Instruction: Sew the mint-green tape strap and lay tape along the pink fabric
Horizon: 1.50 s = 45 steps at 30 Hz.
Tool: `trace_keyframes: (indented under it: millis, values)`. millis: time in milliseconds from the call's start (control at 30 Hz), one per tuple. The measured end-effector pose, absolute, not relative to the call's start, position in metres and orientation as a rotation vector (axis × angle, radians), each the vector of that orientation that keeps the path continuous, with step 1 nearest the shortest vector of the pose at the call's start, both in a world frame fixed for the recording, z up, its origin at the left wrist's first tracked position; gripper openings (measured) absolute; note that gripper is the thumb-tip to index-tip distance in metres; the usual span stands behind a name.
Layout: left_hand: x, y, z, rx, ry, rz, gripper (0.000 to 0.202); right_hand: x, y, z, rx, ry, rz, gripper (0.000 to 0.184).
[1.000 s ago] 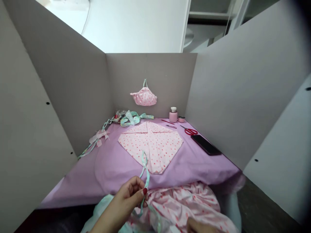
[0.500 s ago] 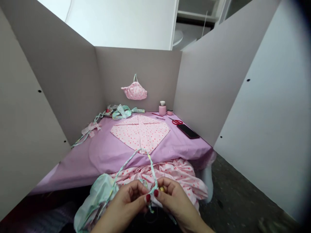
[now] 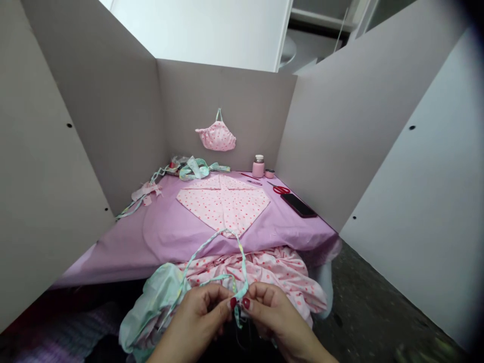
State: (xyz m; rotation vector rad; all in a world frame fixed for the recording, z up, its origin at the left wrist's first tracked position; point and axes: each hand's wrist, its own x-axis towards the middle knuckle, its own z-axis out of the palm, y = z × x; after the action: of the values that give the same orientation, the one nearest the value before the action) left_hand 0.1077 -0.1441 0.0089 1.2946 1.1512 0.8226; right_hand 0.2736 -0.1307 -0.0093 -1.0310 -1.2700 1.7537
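My left hand and my right hand meet at the bottom middle, thumbs and fingers pinched on a thin mint patterned fabric strip. The strip loops upward from my fingers over the table's front edge. Under my hands lies bunched pink spotted fabric with a mint cloth bundle to its left. A flat pink spotted fabric piece lies on the purple tablecloth beyond.
Grey boards wall the table on three sides; a small pink spotted pouch hangs on the back one. Mint and pink strips lie at the back left. A pink jar, red scissors and a black phone sit at the right.
One second ago only my left hand held the strip; my right hand has since come up and pinched it too. The view shifted slightly between frames.
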Motion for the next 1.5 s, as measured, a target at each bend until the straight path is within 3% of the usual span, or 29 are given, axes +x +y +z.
trace_keyframes:
  millis: [200,433,633,1067,1500]
  values:
    - [0.103,-0.145,0.002,1.196,1.032,0.823,0.032,0.276,-0.13,-0.01,-1.048,-1.306,1.669,0.042]
    - [0.091,-0.151,0.005,1.586,1.219,0.942,0.015,0.273,-0.136,-0.003,-1.077,-1.388,1.584,0.04]
    - [0.087,-0.158,0.011,1.944,1.268,0.975,0.016,0.272,-0.14,0.0,-1.057,-1.465,1.534,0.036]
    - [0.083,-0.157,0.003,2.025,1.268,0.996,0.019,0.268,-0.14,0.004,-1.051,-1.566,1.469,0.033]
    - [0.09,-0.149,-0.009,1.37,1.327,0.992,0.031,0.3,-0.136,0.01,-1.043,-1.217,1.217,0.026]
